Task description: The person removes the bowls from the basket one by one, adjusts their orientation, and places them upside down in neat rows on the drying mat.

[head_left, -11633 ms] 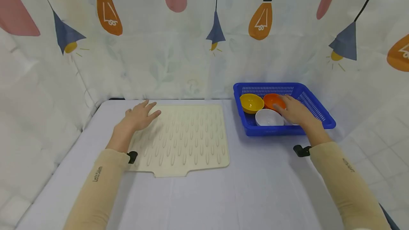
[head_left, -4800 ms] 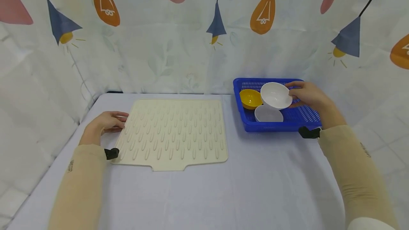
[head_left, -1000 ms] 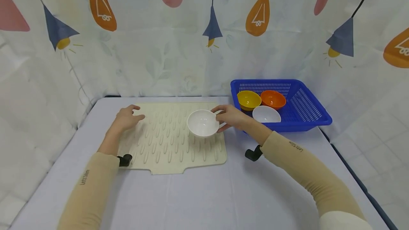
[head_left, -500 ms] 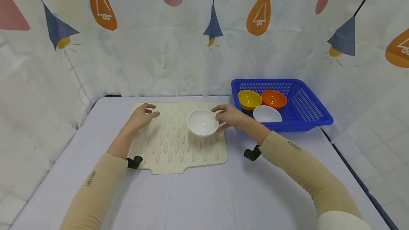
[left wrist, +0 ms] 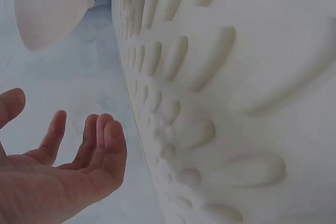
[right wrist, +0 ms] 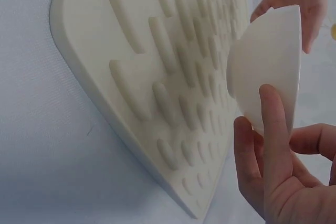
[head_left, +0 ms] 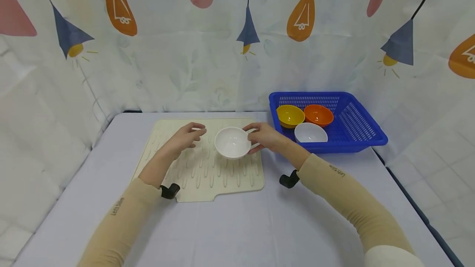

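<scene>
A white bowl (head_left: 232,143) is held above the cream ridged mat (head_left: 200,195), its opening upward. My right hand (head_left: 268,137) grips the bowl by its right side, thumb at the rim and fingers against the outer wall, as the right wrist view shows of the bowl (right wrist: 270,61). Left of the bowl, my left hand (head_left: 185,137) hovers over the mat with loosely bent fingers and holds nothing. In the left wrist view a gap separates the left hand (left wrist: 68,171) from the bowl (left wrist: 50,6).
A blue basket (head_left: 356,114) stands at the back right of the white-clothed table (head_left: 237,234). Inside it sit a yellow bowl (head_left: 290,116), an orange bowl (head_left: 318,115) and another white bowl (head_left: 311,132). A printed curtain (head_left: 208,61) hangs behind the table.
Earlier, the right hand lifted the white bowl from the basket and carried it left over the mat. In the last second the left hand has moved right, toward the bowl, which shifted slightly left.
</scene>
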A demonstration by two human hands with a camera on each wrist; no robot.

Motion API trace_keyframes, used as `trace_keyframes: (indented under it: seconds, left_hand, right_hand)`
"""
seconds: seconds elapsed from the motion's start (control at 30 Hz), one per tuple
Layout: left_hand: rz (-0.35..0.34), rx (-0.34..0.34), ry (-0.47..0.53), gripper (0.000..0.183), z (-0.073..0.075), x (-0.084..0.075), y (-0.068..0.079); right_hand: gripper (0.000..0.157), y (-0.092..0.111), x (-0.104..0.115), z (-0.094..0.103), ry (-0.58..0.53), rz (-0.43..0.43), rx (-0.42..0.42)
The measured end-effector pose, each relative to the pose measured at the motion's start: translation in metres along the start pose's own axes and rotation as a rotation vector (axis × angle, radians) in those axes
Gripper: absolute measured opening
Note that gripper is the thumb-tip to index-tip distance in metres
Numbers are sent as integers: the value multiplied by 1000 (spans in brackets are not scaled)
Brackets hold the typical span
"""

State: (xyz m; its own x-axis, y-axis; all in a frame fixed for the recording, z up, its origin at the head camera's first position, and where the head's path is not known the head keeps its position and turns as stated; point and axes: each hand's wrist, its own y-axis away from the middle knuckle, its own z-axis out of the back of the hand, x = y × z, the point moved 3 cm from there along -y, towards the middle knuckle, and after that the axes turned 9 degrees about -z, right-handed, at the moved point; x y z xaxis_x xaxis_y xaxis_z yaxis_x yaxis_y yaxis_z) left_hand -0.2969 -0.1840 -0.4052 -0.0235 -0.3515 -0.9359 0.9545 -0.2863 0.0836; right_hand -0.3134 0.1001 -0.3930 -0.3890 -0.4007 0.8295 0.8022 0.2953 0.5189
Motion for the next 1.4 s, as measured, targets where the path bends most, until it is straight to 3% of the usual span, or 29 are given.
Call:
trace_keyframes:
  seconds: [0.27, 0.63, 1.4]
  left_hand:
    - [25, 104, 209, 56, -21, -6, -2]
    - [21, 199, 375, 57, -34, 2, -5]
    - [24, 169, 526, 55, -44, 9, -8]
  right_hand:
    - [45, -1, 0, -1, -26, -13, -4]
    - [45, 2, 2, -4, -46, -34, -8]
    - [44, -3, 0, -5, -106, -43, -9]
